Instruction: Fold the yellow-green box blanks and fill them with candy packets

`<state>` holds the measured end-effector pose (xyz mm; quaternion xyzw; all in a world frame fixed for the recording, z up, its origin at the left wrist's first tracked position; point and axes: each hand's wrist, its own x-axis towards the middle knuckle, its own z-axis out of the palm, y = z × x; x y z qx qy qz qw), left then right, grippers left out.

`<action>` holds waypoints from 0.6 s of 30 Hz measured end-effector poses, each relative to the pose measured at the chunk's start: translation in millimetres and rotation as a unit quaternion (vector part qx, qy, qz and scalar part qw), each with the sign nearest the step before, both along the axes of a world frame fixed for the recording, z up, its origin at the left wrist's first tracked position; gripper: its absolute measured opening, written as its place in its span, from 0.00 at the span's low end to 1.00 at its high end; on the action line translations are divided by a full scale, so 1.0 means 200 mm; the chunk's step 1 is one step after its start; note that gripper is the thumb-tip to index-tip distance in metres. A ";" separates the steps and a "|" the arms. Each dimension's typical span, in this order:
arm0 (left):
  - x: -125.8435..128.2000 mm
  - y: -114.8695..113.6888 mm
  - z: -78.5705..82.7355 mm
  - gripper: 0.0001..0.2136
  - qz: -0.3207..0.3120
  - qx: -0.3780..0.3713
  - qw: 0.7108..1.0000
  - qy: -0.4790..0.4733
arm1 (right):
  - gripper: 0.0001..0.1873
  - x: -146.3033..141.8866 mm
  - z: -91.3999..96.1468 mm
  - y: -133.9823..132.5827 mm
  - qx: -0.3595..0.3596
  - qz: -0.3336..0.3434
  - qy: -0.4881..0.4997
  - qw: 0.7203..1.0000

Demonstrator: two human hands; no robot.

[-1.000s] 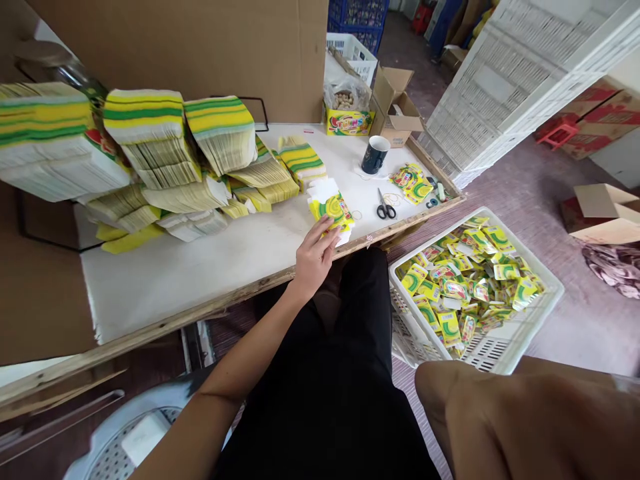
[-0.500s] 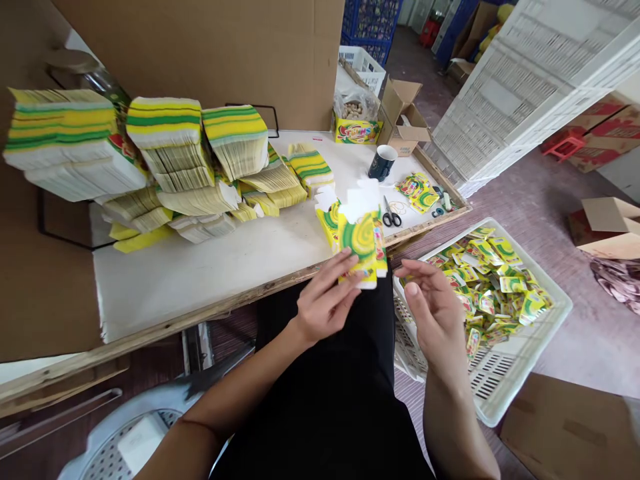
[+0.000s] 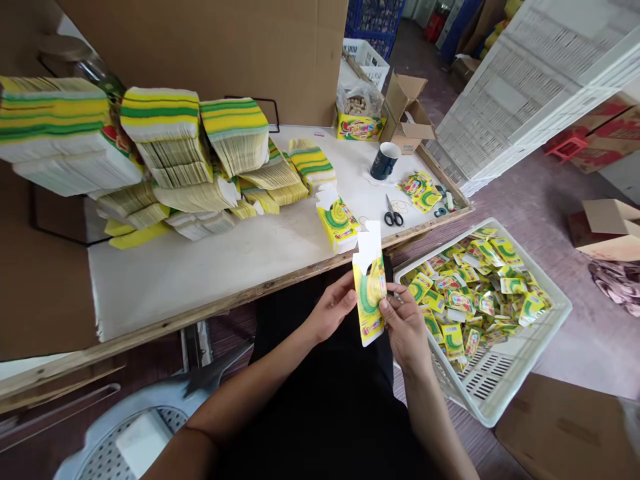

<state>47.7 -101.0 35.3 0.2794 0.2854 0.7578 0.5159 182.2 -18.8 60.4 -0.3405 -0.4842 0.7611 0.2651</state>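
Observation:
A flat yellow-and-green carton blank [image 3: 369,285] with white flaps stands upright over my lap, gripped from both sides. My left hand [image 3: 332,307] pinches its left edge and my right hand [image 3: 405,323] pinches its right edge. On the white table [image 3: 210,260] near its front edge lies a small pile of the same blanks [image 3: 338,222]. Big stacks of yellow-green blanks [image 3: 165,153] fill the table's left and back.
A white plastic crate [image 3: 520,373] of several folded yellow-green boxes sits on the floor at my right. Scissors [image 3: 393,213], a dark mug [image 3: 385,161], a few loose boxes [image 3: 419,189] and a candy box [image 3: 361,125] lie on the table's right end. Cardboard sheets stand behind.
My left hand picked one blank off the small pile and brought it down over my lap. My right hand came in from the lower right and took hold of its other edge.

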 end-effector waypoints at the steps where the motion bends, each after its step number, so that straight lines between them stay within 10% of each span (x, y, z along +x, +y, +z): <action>1: 0.00 0.00 0.00 0.26 -0.028 -0.003 0.999 -0.019 | 0.23 -0.01 -0.01 -0.01 -0.010 -0.001 0.003 1.000; 6: 0.01 0.01 -0.01 0.26 -0.067 0.008 0.996 -0.061 | 0.21 -0.02 -0.06 -0.03 -0.007 0.006 0.007 1.000; 12: 0.01 0.04 -0.03 0.24 -0.027 -0.022 0.998 -0.046 | 0.20 -0.01 -0.08 0.02 0.193 -0.025 -0.101 0.976; 18: 0.02 0.08 -0.09 0.24 0.041 -0.124 0.991 -0.039 | 0.20 -0.03 -0.10 0.00 0.169 -0.017 -0.098 0.981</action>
